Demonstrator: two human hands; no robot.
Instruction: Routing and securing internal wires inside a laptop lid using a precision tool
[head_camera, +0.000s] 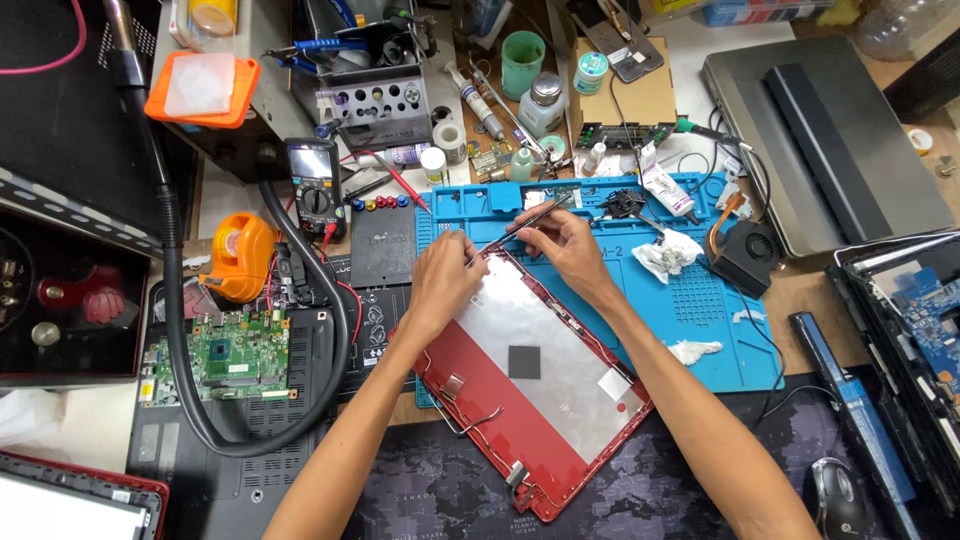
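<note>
1. Step in hand: both hands work with tweezers (525, 222) at the top edge of the red laptop lid (530, 385), which lies tilted over the blue repair mat (700, 300)
2. Grip: right hand (568, 245) pinches the tweezers shut-fingered; left hand (445, 275) is curled at the lid's corner, touching their tip end
3. Next move calls, apparently, for fine steady tip control
4. Pose: forearms converge, wrists low over the lid

Both forearms bare, no sleeves, gloves, rings or watch; left grip (442, 275), right grip (568, 248).
</note>
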